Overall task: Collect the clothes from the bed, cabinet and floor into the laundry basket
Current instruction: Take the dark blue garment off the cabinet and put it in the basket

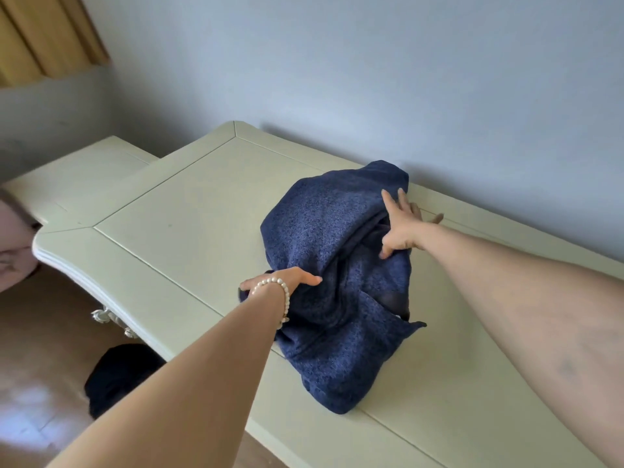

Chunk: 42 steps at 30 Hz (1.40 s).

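Observation:
A crumpled dark blue knit garment (pixel 324 231) lies on top of the pale green cabinet (pixel 189 204), near the wall. My left hand (pixel 287 280), with a pearl bracelet at the wrist, rests on the garment's near left edge, fingers tucked into the cloth. My right hand (pixel 403 228) lies on the garment's right side with fingers spread, thumb pressing into a fold. A black garment (pixel 118 376) lies on the wooden floor below the cabinet's front edge. No laundry basket is in view.
The blue wall (pixel 371 79) runs right behind the cabinet. A lower cabinet section (pixel 84 170) extends to the left. Yellow curtains (pixel 40 35) hang at top left. Pink fabric (pixel 13 244) shows at the left edge. Wooden floor (pixel 44 349) lies in front.

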### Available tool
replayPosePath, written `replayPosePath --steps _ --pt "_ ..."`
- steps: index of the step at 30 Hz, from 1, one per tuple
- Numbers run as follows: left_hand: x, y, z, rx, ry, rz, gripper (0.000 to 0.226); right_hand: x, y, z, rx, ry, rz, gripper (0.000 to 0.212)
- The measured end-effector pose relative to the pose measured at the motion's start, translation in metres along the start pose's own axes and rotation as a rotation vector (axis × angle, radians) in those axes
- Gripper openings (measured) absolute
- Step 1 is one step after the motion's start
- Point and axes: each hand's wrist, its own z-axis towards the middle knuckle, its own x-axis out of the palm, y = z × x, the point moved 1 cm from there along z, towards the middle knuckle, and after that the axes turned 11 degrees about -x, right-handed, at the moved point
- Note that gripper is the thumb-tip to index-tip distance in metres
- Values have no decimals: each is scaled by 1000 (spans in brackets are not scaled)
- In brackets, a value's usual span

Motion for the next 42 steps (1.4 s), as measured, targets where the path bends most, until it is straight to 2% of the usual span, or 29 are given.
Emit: replayPosePath --steps 3,5,8,10,11,13,15,16,18,20,22,25,27,29,32,35,38,39,42 --pt "5 -1 7 29 -172 -145 101 3 -1 20 -53 51 -201 139" --pt "7 -5 10 111 -225 -147 92 6 -4 35 -90 61 -313 130" --pt "2 -7 21 125 -308 -161 91 13 -8 48 -165 88 -344 92" --pt "-1 0 20 57 -385 -23 101 15 -8 43 -196 53 -237 58" --pt "-2 3 18 27 -405 45 107 13 -10 42 -200 21 -171 53" --pt "-3 7 14 -13 -388 77 116 8 -20 38 -145 5 -46 71" --pt "-4 8 14 -50 -318 36 129 6 -30 32 -68 102 -19 109" --pt "-4 9 16 -53 -288 35 135 7 -35 29 -54 179 18 117" --pt "-3 9 18 -28 -221 90 138 11 -38 20 -73 263 200 107" --pt "-2 10 13 35 -187 -8 118 18 -36 11 -85 211 314 92" --pt "1 10 5 83 -129 -137 99 30 -33 4 -56 102 447 86" --pt "4 15 -2 137 -113 -246 97 45 -26 -12 -1 56 783 63" --pt "-4 18 -11 194 -152 -294 97 43 -19 -21 15 54 910 50" --pt "-18 16 -21 268 -208 -357 96 34 -8 -26 -4 36 999 56" --pt "-39 11 -40 366 -255 -442 94 15 15 -29 -37 -15 1085 96" --pt "-66 14 -61 446 -324 -490 90 -1 49 -37 -122 -36 1145 100" --pt "-105 29 -76 500 -424 -507 85 -7 91 -45 -213 -30 1177 121" --pt "-122 36 -81 513 -458 -512 84 -8 110 -51 -242 -5 1169 120" --pt "-173 62 -96 534 -542 -496 74 -7 168 -70 -322 82 1154 88"
